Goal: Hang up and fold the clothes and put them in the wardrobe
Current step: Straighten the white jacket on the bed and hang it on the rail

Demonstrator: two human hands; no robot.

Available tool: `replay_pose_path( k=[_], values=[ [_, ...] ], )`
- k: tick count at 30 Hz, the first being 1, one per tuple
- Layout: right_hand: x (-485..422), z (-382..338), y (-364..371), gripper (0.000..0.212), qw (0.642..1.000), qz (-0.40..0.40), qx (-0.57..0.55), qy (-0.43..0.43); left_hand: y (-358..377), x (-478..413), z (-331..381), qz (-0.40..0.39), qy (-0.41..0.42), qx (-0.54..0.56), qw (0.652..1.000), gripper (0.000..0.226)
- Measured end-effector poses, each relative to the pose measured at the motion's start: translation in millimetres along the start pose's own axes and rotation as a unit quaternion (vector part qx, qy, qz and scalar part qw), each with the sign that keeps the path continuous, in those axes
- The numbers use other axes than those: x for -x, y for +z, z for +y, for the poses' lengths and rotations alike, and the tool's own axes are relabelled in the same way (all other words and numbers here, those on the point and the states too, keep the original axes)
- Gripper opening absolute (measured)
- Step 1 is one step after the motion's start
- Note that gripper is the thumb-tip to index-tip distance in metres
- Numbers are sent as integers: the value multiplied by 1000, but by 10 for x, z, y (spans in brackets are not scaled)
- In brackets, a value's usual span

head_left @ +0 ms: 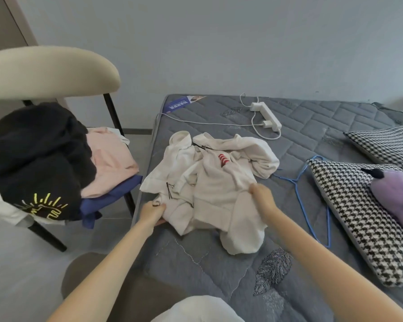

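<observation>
The left hand [153,211] bunches the hem of the white hoodie [214,187] in curled fingers, and the right hand [262,197] pinches a fold of its body. The hoodie lies crumpled on the grey mattress [196,263], neither folded nor hung, so the job looks barely begun. A blue hanger [303,198] lies unused just beside it. On the chair [44,70] to the left waits a pile of clothes [37,163]. Further back are checked pillows [358,217], a purple plush toy [396,191], a power strip [265,115] and the bare wall [219,43]. No wardrobe shows.
</observation>
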State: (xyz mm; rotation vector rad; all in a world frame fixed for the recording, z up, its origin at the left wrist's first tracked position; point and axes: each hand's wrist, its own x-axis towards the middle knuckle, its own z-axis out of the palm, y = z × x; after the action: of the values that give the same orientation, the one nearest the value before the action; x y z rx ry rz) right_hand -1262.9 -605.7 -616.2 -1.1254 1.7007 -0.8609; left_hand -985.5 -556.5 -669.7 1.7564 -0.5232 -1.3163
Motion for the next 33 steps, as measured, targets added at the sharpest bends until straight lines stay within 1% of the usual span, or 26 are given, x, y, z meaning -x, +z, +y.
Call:
replay_pose_path(
  k=[2,3,4,5,6,7,8,9,10,11,13,14,15,17,18,19,20,21,22,23,25,27,29,30,31,33],
  values=[
    [-59,-97,-223,19,990,53,-101,78,-26,0,59,4,16,-52,999,9],
    [-78,-107,-320,16,987,66,-106,100,-48,-3,74,9,25,-90,996,8],
    [-86,-94,-391,13,989,73,-76,106,-74,-3,78,14,33,-131,991,6],
    [-97,-52,-438,13,992,78,-7,102,-101,6,77,16,41,-176,983,3],
    [-95,15,-463,21,987,79,102,93,-128,14,61,17,49,-227,973,3],
    [-71,86,-462,33,966,76,231,82,-154,22,30,16,57,-281,958,8],
    [-38,149,-428,41,934,74,346,56,-178,33,-5,14,64,-330,942,15],
    [-8,192,-366,45,904,72,421,16,-204,51,-37,10,69,-367,928,24],
    [27,205,-286,48,888,71,454,-32,-221,58,-75,6,72,-396,915,35],
    [58,193,-194,50,883,66,458,-81,-230,63,-105,5,76,-422,903,46],
    [112,150,-3,50,884,16,434,-174,-220,51,-134,25,87,-461,883,55],
    [132,135,99,51,878,-38,431,-207,-204,46,-132,48,89,-463,881,53],
    [149,135,202,56,861,-103,445,-224,-181,55,-115,69,89,-455,883,53],
    [201,201,393,81,811,-227,499,-205,-127,78,-70,85,97,-456,881,61],
    [216,261,472,96,789,-264,525,-181,-94,93,-51,79,107,-472,871,69],
    [221,332,533,106,771,-278,549,-164,-62,113,-35,65,117,-492,860,79],
    [226,411,573,108,756,-273,573,-160,-24,141,-30,46,126,-512,848,90],
    [233,483,596,101,741,-255,597,-171,15,163,-41,25,135,-535,833,102],
    [231,543,602,89,732,-229,614,-188,61,177,-64,9,146,-563,813,113],
    [220,585,586,75,736,-202,613,-205,98,193,-102,2,158,-595,788,121],
    [174,608,521,49,781,-172,557,-226,164,216,-187,27,185,-646,740,123],
    [145,544,432,28,835,-168,474,-224,199,238,-243,73,226,-661,712,103],
    [169,394,332,13,875,-153,403,-219,205,261,-238,95,268,-669,687,71],
    [197,296,286,7,889,-142,376,-218,195,268,-209,92,281,-665,686,56],
    [238,199,239,3,897,-136,358,-218,178,277,-170,81,292,-648,699,43],
    [294,-2,165,7,902,-137,346,-219,127,283,-40,46,317,-584,746,24]
  ],
)
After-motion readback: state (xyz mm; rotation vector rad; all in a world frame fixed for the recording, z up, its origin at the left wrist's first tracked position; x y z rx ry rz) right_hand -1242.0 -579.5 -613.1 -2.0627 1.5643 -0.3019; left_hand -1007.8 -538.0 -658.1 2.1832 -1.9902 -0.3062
